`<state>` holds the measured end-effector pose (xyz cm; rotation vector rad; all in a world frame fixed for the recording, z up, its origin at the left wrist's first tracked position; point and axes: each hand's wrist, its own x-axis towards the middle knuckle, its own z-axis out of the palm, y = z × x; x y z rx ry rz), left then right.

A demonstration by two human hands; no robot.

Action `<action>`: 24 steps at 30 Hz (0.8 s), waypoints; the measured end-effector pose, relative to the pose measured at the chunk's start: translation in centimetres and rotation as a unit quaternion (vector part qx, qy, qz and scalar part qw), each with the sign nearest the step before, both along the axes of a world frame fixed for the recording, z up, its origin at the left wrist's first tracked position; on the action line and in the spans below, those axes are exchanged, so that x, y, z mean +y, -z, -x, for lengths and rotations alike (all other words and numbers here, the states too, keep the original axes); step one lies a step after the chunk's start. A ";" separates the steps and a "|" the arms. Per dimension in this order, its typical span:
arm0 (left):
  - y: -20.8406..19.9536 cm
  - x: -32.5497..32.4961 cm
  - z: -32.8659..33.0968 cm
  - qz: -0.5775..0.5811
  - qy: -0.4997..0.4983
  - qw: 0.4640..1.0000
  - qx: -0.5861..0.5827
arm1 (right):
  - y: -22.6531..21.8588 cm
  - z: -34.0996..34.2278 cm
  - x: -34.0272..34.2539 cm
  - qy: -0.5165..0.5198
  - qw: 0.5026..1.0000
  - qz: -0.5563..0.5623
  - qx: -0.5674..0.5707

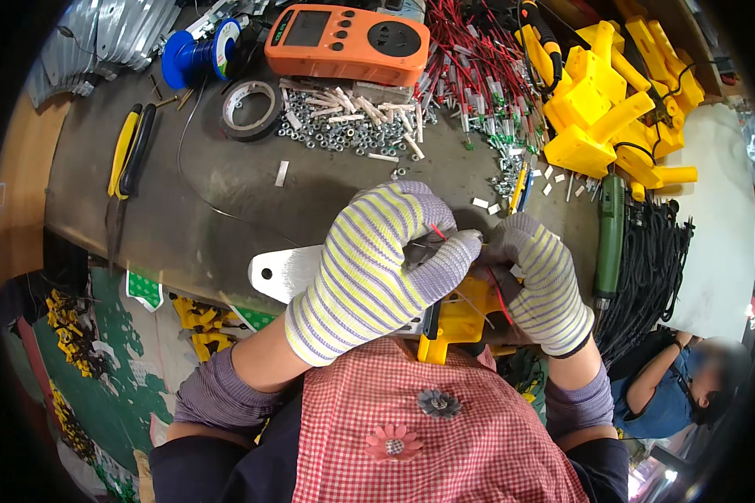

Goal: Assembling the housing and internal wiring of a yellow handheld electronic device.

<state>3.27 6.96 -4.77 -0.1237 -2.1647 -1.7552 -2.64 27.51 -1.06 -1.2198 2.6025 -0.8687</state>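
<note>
Both hands wear striped knit gloves and meet above the front edge of the bench. My left hand [377,256] is closed in a pinch, a short piece of red wire [437,230] showing between thumb and forefinger. My right hand [547,285] is closed too, with a red wire [502,300] running down between its fingers; the fingertips are partly hidden. Beneath them lies a yellow plastic housing [457,325], close to my apron, with thin pale wire near it. A flat white metal blade with a hole [278,273] sticks out left from under my left hand.
Pliers [124,155], black tape [252,111], a blue solder spool [195,57] and an orange meter [348,44] lie around the bench. Nuts [335,130], red wires [478,59], yellow housings [600,92], a green screwdriver [610,239] and black cables [650,260] crowd the right. Another person [663,386] sits lower right.
</note>
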 end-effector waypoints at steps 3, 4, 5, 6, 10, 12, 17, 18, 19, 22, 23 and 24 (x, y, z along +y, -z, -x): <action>0.0 0.0 0.0 0.007 0.003 1.000 0.003 | -0.1 0.4 -0.3 0.047 0.994 0.001 -0.102; -0.1 0.0 0.0 0.006 0.003 1.000 0.003 | -0.2 0.7 -0.5 0.046 0.994 -0.021 -0.097; -0.1 -0.1 0.0 0.005 0.011 1.000 -0.007 | 0.0 0.6 -0.4 0.046 0.994 -0.021 -0.097; -0.1 -0.2 0.0 0.005 0.019 1.000 -0.018 | 0.4 0.6 -0.3 0.027 0.998 0.006 -0.053; 0.0 0.1 0.0 0.002 0.014 1.000 -0.012 | 1.6 -0.8 0.1 0.041 0.998 0.034 0.021; 0.1 0.1 -0.2 -0.011 0.006 1.000 -0.016 | 0.6 -1.1 0.0 0.087 0.992 0.057 -0.066; -0.2 -0.1 0.1 -0.002 0.019 0.999 -0.040 | 2.1 -1.1 -1.1 0.081 0.990 0.116 0.000; -0.3 -0.1 0.0 -0.009 0.000 1.000 -0.012 | 1.9 -1.4 -1.4 0.090 0.987 0.126 -0.029; -0.5 -0.2 0.2 -0.015 -0.022 0.999 0.018 | 1.9 -1.4 -1.4 0.090 0.987 0.130 -0.026; -0.6 -0.3 -0.4 -0.094 -0.070 0.993 0.031 | 2.6 -1.4 -1.2 0.099 0.987 0.128 -0.012; -1.1 -0.1 -0.5 -0.163 -0.106 0.980 0.032 | 2.6 -1.4 -1.2 0.103 0.986 0.131 -0.009; -2.0 -0.9 -1.0 -0.283 -0.078 0.956 -0.002 | 2.6 -1.3 -1.3 0.105 0.986 0.126 -0.011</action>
